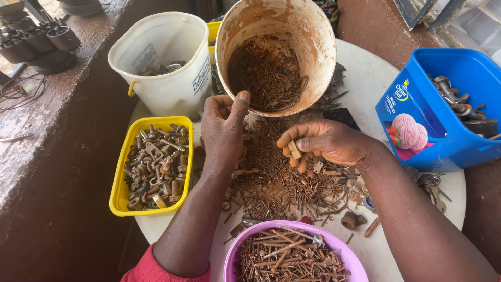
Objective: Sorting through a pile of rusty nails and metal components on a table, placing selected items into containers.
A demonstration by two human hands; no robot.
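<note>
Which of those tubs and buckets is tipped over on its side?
The rust-stained white bucket, its mouth facing the camera and its rim gripped by the left hand. The others stand upright.

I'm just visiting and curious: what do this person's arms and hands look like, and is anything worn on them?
Both arms are bare from above the elbow down. The left hand and right hand wear no gloves, rings or watch. A pinkish-red sleeve shows at the left upper arm.

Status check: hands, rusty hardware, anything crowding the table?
Left hand grips tilted rust-stained bucket rim. Right hand pinches small pale piece over rusty nail pile. Yellow tray, purple bowl close.
</note>
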